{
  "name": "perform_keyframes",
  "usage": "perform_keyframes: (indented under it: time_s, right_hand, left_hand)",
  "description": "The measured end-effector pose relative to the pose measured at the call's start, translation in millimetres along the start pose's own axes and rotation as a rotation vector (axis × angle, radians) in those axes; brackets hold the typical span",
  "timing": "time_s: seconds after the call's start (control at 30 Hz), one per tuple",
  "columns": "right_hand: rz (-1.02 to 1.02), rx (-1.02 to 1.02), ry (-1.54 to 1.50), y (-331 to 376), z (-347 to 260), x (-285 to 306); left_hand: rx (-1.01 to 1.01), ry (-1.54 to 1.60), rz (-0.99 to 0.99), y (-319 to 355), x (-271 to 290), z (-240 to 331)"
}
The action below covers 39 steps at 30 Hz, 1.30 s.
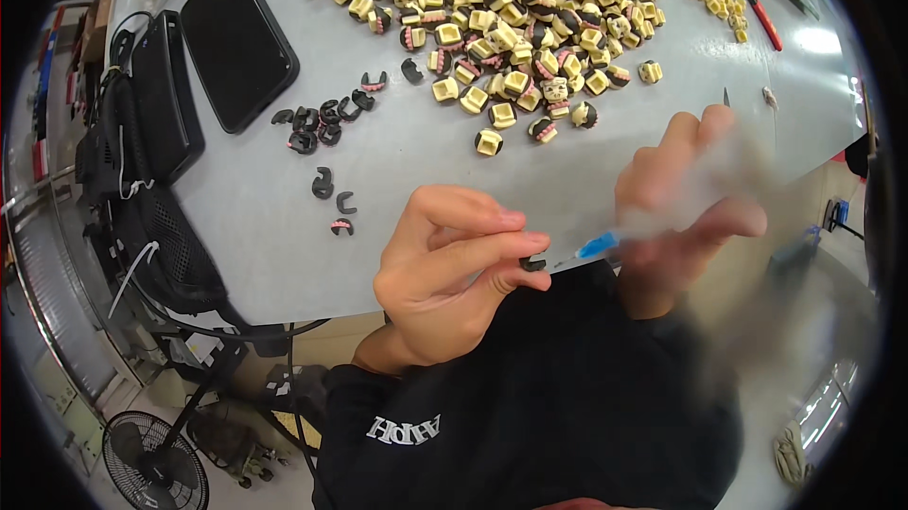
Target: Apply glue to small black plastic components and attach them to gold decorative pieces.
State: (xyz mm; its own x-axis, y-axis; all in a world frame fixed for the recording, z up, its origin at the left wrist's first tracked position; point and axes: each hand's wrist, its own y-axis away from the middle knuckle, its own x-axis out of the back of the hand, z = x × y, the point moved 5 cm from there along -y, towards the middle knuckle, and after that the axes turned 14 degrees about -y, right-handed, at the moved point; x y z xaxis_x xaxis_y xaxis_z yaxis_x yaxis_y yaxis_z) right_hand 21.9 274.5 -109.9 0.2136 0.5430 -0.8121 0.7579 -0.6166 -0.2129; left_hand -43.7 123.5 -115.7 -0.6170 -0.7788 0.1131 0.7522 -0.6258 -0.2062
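Note:
My left hand (445,274) pinches a small black curved piece (533,264) between thumb and fingertips, just past the table's near edge. To its right, my right hand (676,198) is closed around what looks like a clear syringe with a blue needle hub (597,245). The thin needle tip points at the black piece; I cannot tell whether they touch. A hazy smear covers part of the right hand and the syringe body. Several similar black C-shaped pieces (329,116), some with pink toothed edges, lie on the table left of my hands.
A large pile of cream, black and pink parts (511,18) covers the far middle. Smaller cream parts (716,0) and a red-handled tool (764,20) lie far right. A black phone (239,42) and a black device (163,99) with cables sit left. A fan (154,461) stands below.

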Motion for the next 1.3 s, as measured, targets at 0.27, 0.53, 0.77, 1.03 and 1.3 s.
perform_keyframes:
  time_s: [0.27, 0.53, 0.77, 1.03, 1.3]
  right_hand:
    - [0.083, -0.123, 0.132, 5.3, -3.7, -4.9]
    - [0.078, -0.111, 0.223, 6.8, -1.7, -8.5]
    - [0.073, -0.106, 0.225, 5.0, -1.4, -10.9]
    - [0.088, -0.1, 0.238, 5.4, -2.2, -10.9]
    - [-0.003, -0.074, 0.234, 5.6, -4.9, -8.1]
  left_hand:
    - [0.085, -0.112, 0.035, 3.8, -2.0, -0.5]
    - [0.118, -0.111, 0.051, 3.8, -2.3, -0.4]
    - [0.112, -0.123, 0.054, 4.4, -2.1, -0.4]
    - [0.104, -0.147, 0.05, 3.9, -1.7, 0.5]
    - [0.085, -0.156, 0.048, 4.2, -1.4, -0.9]
